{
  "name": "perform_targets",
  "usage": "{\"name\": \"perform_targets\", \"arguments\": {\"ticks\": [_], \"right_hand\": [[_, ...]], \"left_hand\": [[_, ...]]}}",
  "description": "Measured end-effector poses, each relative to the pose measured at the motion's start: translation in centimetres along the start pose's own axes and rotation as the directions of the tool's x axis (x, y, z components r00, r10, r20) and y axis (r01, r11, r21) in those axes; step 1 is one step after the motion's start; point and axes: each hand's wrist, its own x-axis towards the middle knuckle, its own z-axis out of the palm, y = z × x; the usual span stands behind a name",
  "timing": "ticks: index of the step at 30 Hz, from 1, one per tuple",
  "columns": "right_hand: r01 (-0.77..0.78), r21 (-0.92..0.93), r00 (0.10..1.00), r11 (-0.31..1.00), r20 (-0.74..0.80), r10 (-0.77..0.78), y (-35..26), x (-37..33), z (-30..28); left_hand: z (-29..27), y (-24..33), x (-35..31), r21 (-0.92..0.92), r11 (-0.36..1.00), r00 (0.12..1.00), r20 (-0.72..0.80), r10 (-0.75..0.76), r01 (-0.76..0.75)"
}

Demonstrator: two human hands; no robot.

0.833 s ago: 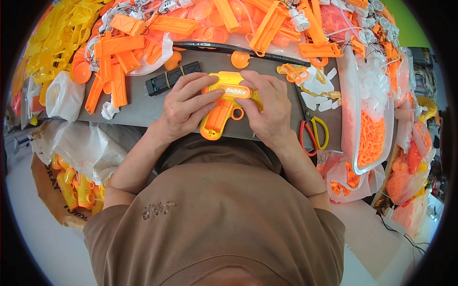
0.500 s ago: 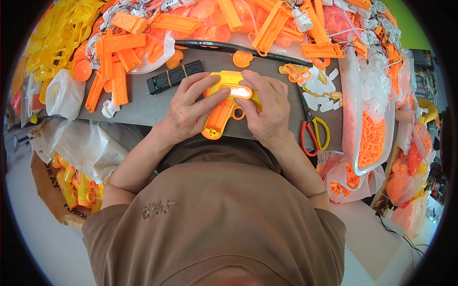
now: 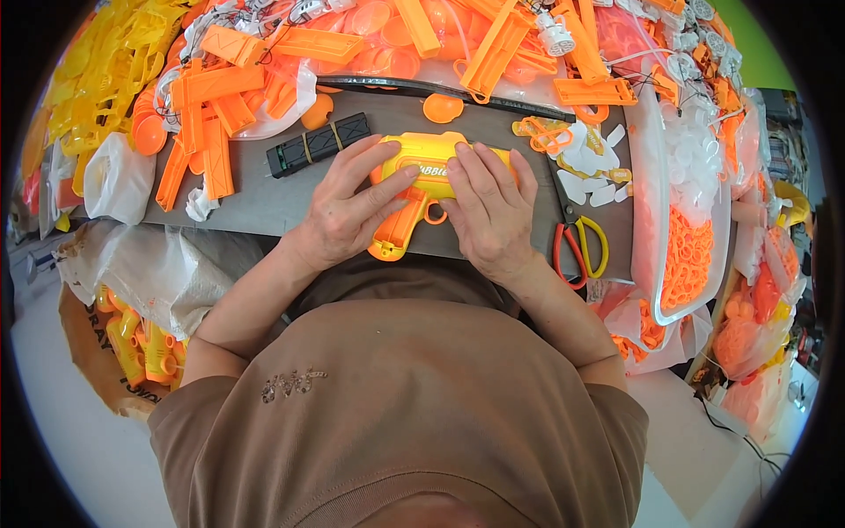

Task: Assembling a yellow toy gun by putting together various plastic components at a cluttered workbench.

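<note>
A yellow toy gun (image 3: 427,146) with an orange open-sided handle and an orange trigger ring lies side-up between my hands, above the table's near edge. My left hand (image 3: 345,204) grips its left end, fingertips on the body beside an oval label (image 3: 431,171) with printed letters. My right hand (image 3: 495,201) is wrapped over the right end, its fingers pressed on the yellow side and covering part of the label. The thumb's grip underneath is hidden. Just beyond my left hand lies a black battery-like block (image 3: 319,143) with a band round it.
Right of my hand are scissors (image 3: 583,246) with red and yellow handles and a pile of labels (image 3: 591,158). Orange trays (image 3: 216,84) and discs heap up at the back. A clear bin (image 3: 647,220) of orange rings stands right, a bag of yellow toy guns (image 3: 128,343) left.
My right hand has shifted over the label, its fingers now lying across the label's right part. The glare on the label is gone, so its print shows. The toy gun has tilted slightly.
</note>
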Motion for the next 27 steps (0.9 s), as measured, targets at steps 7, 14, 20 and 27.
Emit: {"name": "perform_targets", "arguments": {"ticks": [7, 14, 20, 27], "right_hand": [[-0.112, 0.035, 0.994, 0.993, -0.011, 0.112, 0.0, 0.0, -0.8], [-0.319, 0.763, 0.848, 0.563, -0.036, 0.529, -0.9, 3.6, -5.2], [0.051, 0.112, 0.999, 0.992, -0.014, -0.049, -6.0, 5.6, 0.3], [0.013, 0.327, 0.984, 0.945, -0.174, 0.047, -3.9, 4.4, 1.0]], "left_hand": [[0.7, 0.6, 0.2, -0.105, 0.989, 0.988, -0.101, -0.118, 0.107], [2.4, 2.2, 0.6, -0.897, 0.218, 0.813, 0.217, -0.540, 0.384], [-0.6, 0.6, 2.1, -0.789, 0.431, 0.681, -0.022, -0.732, 0.437], [-1.1, 0.9, 1.7, -0.466, 0.797, 0.850, -0.158, -0.502, 0.384]]}}
